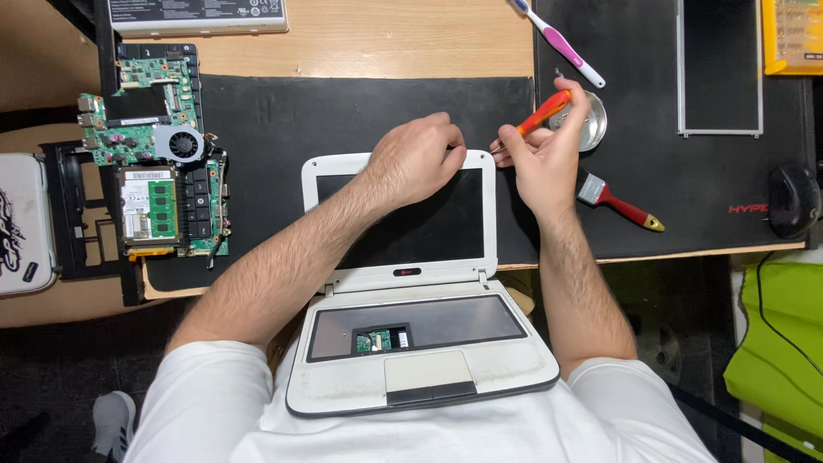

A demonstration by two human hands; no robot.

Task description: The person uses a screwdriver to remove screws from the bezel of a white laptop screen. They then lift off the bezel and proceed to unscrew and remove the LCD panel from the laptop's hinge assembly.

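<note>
While the small white laptop (pixel 411 291) is propped open between lap and desk edge, its screen bezel is steadied at the top right corner.
The left hand (pixel 417 160) is curled down onto the bezel; the right hand (pixel 542 154) is clenched around an orange-handled screwdriver (pixel 533 120), tip directed at that corner.

On the table's left I see a bare green circuit board (pixel 154 154) with its fan (pixel 183 143). A pink-and-white toothbrush (pixel 559 43), a red-handled paintbrush (pixel 615 199), a detached screen panel (pixel 720 67) and a black mouse (pixel 794 199) lie at right on a black mat (pixel 291 120).
</note>
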